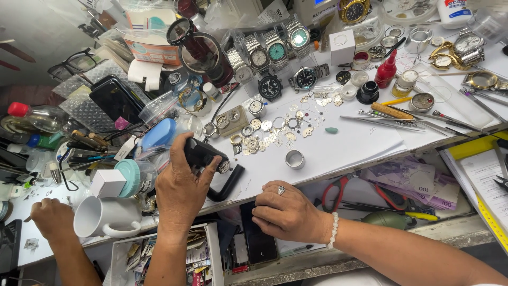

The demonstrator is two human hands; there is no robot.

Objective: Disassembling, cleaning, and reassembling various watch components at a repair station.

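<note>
My left hand (182,188) is closed around a black handled tool (203,153) at the front of the white work sheet (344,148). A small round metal part (224,167) sits at the tool's tip by my thumb. My right hand (288,212), with a ring and a white bead bracelet, rests at the bench's front edge, fingers curled and nothing visible in them. Just beyond the tool lie several tiny watch parts (275,132) and a metal ring (295,159). Another person's hand (50,217) rests on the bench at far left.
Several wristwatches (275,53) line the back of the sheet. Tweezers and screwdrivers (397,119) lie to the right. A white mug (103,217) stands by my left wrist. Below the bench edge are a dark phone (259,238), red-handled scissors (338,190) and banknotes (413,180).
</note>
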